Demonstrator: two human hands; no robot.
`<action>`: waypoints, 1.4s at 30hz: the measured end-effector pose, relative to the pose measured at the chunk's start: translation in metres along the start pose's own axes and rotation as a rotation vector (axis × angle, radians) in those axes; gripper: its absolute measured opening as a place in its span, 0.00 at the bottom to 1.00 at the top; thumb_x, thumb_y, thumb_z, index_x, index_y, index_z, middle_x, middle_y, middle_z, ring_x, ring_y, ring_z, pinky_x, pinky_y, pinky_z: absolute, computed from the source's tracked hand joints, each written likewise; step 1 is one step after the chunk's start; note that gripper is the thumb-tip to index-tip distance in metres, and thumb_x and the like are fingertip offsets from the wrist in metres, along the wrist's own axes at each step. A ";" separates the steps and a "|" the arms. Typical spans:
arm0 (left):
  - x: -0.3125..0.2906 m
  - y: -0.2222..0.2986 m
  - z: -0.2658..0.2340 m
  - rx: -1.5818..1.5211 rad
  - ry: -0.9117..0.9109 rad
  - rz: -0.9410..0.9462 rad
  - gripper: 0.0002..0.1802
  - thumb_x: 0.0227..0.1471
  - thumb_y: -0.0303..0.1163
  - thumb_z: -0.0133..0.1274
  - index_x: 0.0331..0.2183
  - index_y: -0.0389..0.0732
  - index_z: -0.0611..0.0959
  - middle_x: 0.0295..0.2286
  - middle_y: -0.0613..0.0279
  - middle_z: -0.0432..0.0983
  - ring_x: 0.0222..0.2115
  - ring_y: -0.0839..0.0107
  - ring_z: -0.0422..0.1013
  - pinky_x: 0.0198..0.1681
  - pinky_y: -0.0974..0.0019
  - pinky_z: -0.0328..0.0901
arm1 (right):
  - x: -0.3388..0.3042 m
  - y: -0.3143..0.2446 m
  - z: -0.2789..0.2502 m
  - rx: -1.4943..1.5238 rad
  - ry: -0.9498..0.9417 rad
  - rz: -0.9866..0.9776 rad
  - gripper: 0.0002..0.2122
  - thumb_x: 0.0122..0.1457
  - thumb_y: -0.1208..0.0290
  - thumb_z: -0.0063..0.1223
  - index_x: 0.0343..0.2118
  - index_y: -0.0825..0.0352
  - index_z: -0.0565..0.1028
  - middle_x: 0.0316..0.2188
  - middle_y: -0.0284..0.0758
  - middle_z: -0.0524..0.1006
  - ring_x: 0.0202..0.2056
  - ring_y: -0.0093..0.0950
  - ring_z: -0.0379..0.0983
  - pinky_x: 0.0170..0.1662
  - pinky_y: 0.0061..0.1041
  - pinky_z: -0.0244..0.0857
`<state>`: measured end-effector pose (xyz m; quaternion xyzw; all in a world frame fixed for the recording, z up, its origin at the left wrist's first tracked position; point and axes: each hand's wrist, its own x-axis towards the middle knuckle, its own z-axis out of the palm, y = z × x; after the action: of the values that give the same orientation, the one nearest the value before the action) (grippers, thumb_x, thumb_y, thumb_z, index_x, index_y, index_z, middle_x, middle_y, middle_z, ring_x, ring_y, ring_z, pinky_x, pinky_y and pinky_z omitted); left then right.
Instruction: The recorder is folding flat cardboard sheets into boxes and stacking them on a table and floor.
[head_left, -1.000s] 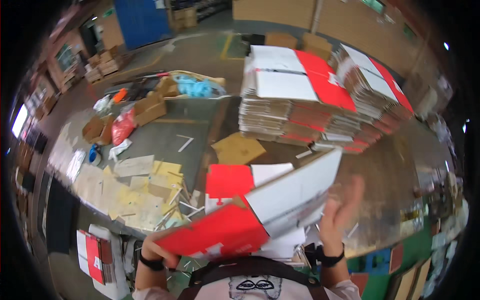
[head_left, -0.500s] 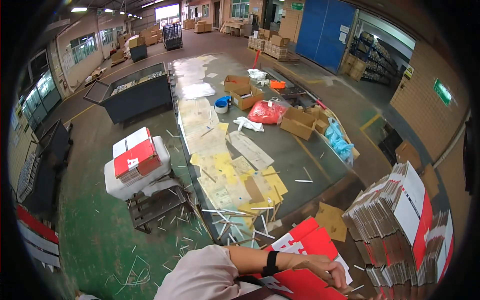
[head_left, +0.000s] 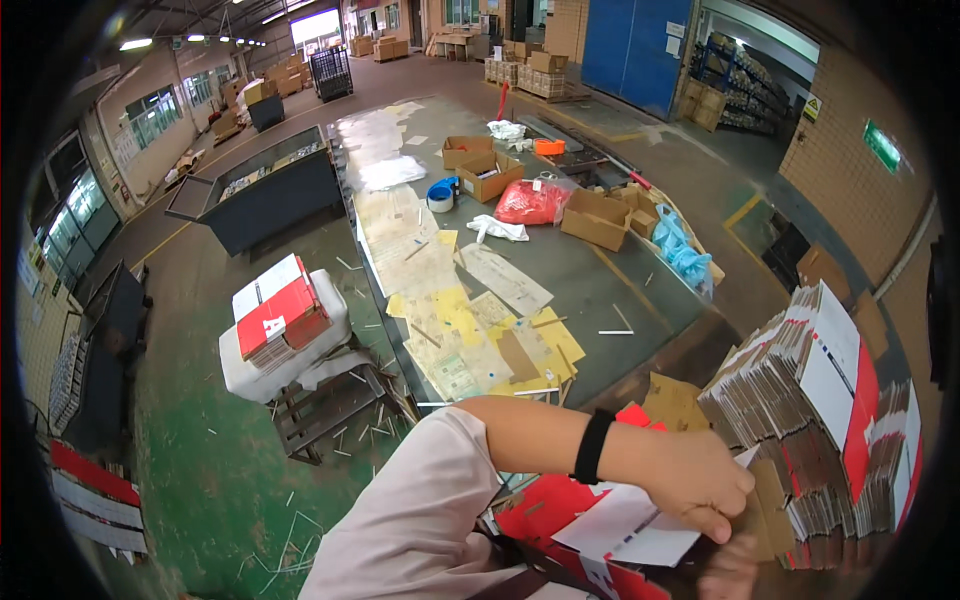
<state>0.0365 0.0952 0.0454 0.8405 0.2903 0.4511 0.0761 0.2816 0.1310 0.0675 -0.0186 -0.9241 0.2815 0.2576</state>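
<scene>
My left arm, with a black wristband, reaches across to the right. My left hand (head_left: pixel 697 488) is closed, fingers curled in, at the edge of a red and white cardboard carton (head_left: pixel 625 528) in front of me. What its fingers grip, if anything, is hidden. Just below it, my right hand (head_left: pixel 730 570) is smeared by motion near the bottom edge, so its fingers cannot be read. Brown cardboard (head_left: pixel 770 510) shows beside both hands. A tall stack of flat cartons (head_left: pixel 790 400) stands close on the right.
A long dark table (head_left: pixel 590 290) holds paper sheets (head_left: pixel 440 310), opened boxes (head_left: pixel 597 218), a red bag (head_left: pixel 533 203) and a tape roll (head_left: pixel 442 194). Left of it, red and white cartons (head_left: pixel 280 312) rest on a wrapped white block. Farther back is a dark metal bin (head_left: pixel 265 205).
My left arm has stretched farther right and up, and its hand has curled over. A white carton panel now shows below it. My blurred right hand has come into view.
</scene>
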 end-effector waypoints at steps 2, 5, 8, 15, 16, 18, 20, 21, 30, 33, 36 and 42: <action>0.008 0.023 -0.013 0.095 -0.212 -0.035 0.38 0.51 0.67 0.42 0.15 0.40 0.77 0.21 0.56 0.70 0.22 0.53 0.70 0.23 0.54 0.63 | 0.014 -0.010 0.018 0.006 0.079 -0.285 0.12 0.54 0.71 0.50 0.16 0.67 0.69 0.19 0.35 0.69 0.23 0.34 0.65 0.31 0.34 0.59; 0.011 0.063 -0.016 0.242 -0.501 -0.033 0.37 0.51 0.65 0.45 0.15 0.41 0.82 0.20 0.55 0.75 0.18 0.53 0.72 0.20 0.56 0.65 | 0.022 -0.049 -0.017 -0.075 -0.467 0.055 0.11 0.56 0.72 0.47 0.19 0.70 0.72 0.22 0.42 0.71 0.29 0.42 0.69 0.40 0.41 0.60; 0.007 0.064 -0.007 0.267 -0.492 -0.153 0.33 0.51 0.58 0.48 0.11 0.41 0.80 0.15 0.57 0.73 0.16 0.57 0.71 0.18 0.58 0.63 | 0.009 -0.055 -0.027 -0.191 -0.415 -0.044 0.12 0.54 0.66 0.52 0.19 0.67 0.72 0.21 0.37 0.71 0.28 0.38 0.69 0.39 0.39 0.59; -0.009 0.075 0.014 0.284 0.045 -0.375 0.18 0.46 0.26 0.57 0.43 0.41 0.77 0.43 0.54 0.65 0.29 0.61 0.71 0.31 0.63 0.67 | -0.027 -0.023 -0.012 -0.323 0.096 -0.047 0.13 0.50 0.62 0.61 0.32 0.66 0.74 0.32 0.39 0.71 0.36 0.38 0.67 0.43 0.38 0.61; -0.014 0.074 0.017 0.374 0.105 -0.363 0.17 0.49 0.24 0.55 0.43 0.39 0.75 0.39 0.52 0.67 0.26 0.61 0.70 0.28 0.64 0.66 | -0.040 -0.025 -0.003 -0.330 0.287 0.092 0.17 0.51 0.60 0.61 0.38 0.66 0.72 0.38 0.42 0.69 0.40 0.40 0.66 0.46 0.39 0.60; -0.040 0.070 0.031 0.193 0.125 -0.531 0.13 0.54 0.24 0.53 0.42 0.38 0.72 0.23 0.56 0.73 0.18 0.66 0.70 0.21 0.67 0.64 | -0.067 -0.029 0.014 -0.344 0.537 0.353 0.28 0.52 0.55 0.60 0.50 0.68 0.64 0.45 0.48 0.65 0.46 0.41 0.63 0.49 0.39 0.59; -0.068 0.060 0.051 0.165 0.126 -0.506 0.17 0.51 0.22 0.56 0.43 0.39 0.72 0.17 0.57 0.73 0.14 0.60 0.71 0.17 0.63 0.63 | -0.082 -0.037 0.028 -0.240 0.598 0.523 0.23 0.55 0.67 0.58 0.49 0.71 0.64 0.37 0.42 0.70 0.36 0.33 0.69 0.41 0.31 0.64; -0.085 0.054 0.061 0.101 0.120 -0.535 0.17 0.51 0.24 0.56 0.44 0.40 0.72 0.16 0.58 0.73 0.13 0.59 0.71 0.15 0.63 0.61 | -0.086 -0.041 0.036 -0.145 0.638 0.618 0.20 0.56 0.72 0.57 0.48 0.72 0.64 0.33 0.40 0.72 0.31 0.30 0.70 0.37 0.28 0.65; -0.074 0.046 0.050 0.282 0.203 -0.523 0.16 0.52 0.41 0.56 0.41 0.46 0.79 0.36 0.56 0.74 0.44 0.61 0.69 0.45 0.51 0.62 | -0.117 -0.050 0.052 0.139 0.965 0.739 0.08 0.65 0.81 0.41 0.45 0.66 0.62 0.29 0.28 0.70 0.27 0.15 0.64 0.31 0.16 0.61; -0.030 0.044 0.034 -0.148 0.350 0.035 0.23 0.56 0.55 0.48 0.40 0.45 0.81 0.41 0.59 0.75 0.49 0.60 0.68 0.54 0.50 0.56 | -0.159 -0.046 0.058 0.389 1.091 0.858 0.08 0.65 0.80 0.42 0.45 0.65 0.62 0.30 0.27 0.69 0.29 0.15 0.65 0.33 0.15 0.61; 0.007 0.053 0.030 -0.185 -0.161 0.235 0.32 0.57 0.64 0.38 0.41 0.48 0.81 0.44 0.59 0.75 0.53 0.59 0.67 0.59 0.49 0.52 | -0.176 -0.044 0.053 0.442 1.120 0.815 0.06 0.66 0.77 0.42 0.43 0.63 0.62 0.32 0.27 0.70 0.31 0.13 0.66 0.34 0.14 0.63; 0.032 0.047 0.059 -0.314 -0.027 0.428 0.37 0.58 0.65 0.32 0.46 0.45 0.79 0.46 0.57 0.74 0.52 0.55 0.69 0.62 0.46 0.47 | -0.161 -0.052 0.037 0.864 1.017 0.818 0.09 0.63 0.75 0.48 0.46 0.63 0.66 0.42 0.31 0.74 0.40 0.17 0.72 0.42 0.20 0.69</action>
<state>0.1168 0.0823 0.0519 0.8666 0.0313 0.4852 0.1121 0.4090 0.0395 -0.0059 -0.3826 -0.4208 0.6455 0.5097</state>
